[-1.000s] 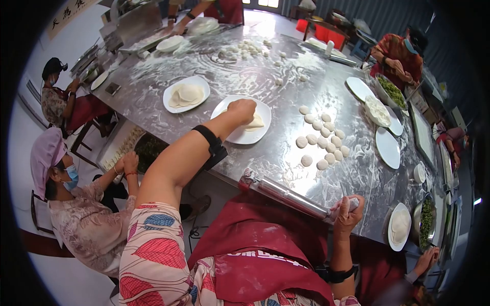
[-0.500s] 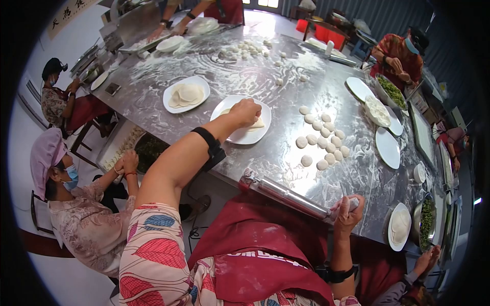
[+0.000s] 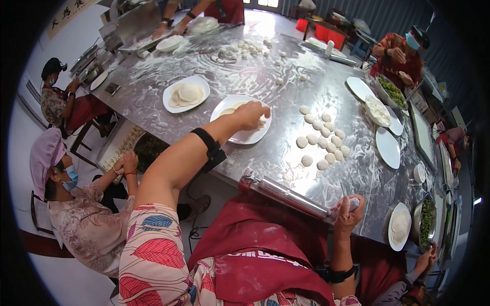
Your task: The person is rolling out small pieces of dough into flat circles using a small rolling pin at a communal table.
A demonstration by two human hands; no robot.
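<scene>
My left hand (image 3: pixel 250 115) reaches over a white plate (image 3: pixel 234 103) that holds thin dough wrappers (image 3: pixel 227 111). Its fingers are loosened and point down toward a pale wrapper edge; the fingertips are partly hidden. Close to the table's front edge, my right hand (image 3: pixel 348 215) is closed around the handle of a metal rolling pin (image 3: pixel 291 195). The pin lies slanted along that edge, in front of my red apron. Small flattened dough pieces (image 3: pixel 322 142) are grouped on the floured steel table (image 3: pixel 286 148), between my two hands.
Another plate of wrappers (image 3: pixel 186 95) stands to the left. White plates (image 3: pixel 388 148) and bowls of green filling (image 3: pixel 426 222) line the right side. A co-worker in a pink cap (image 3: pixel 81 204) sits at left; others work around the table.
My left hand has shifted slightly right over the plate, and its fingers have loosened from a tighter pinch. My right hand and the rolling pin stay put.
</scene>
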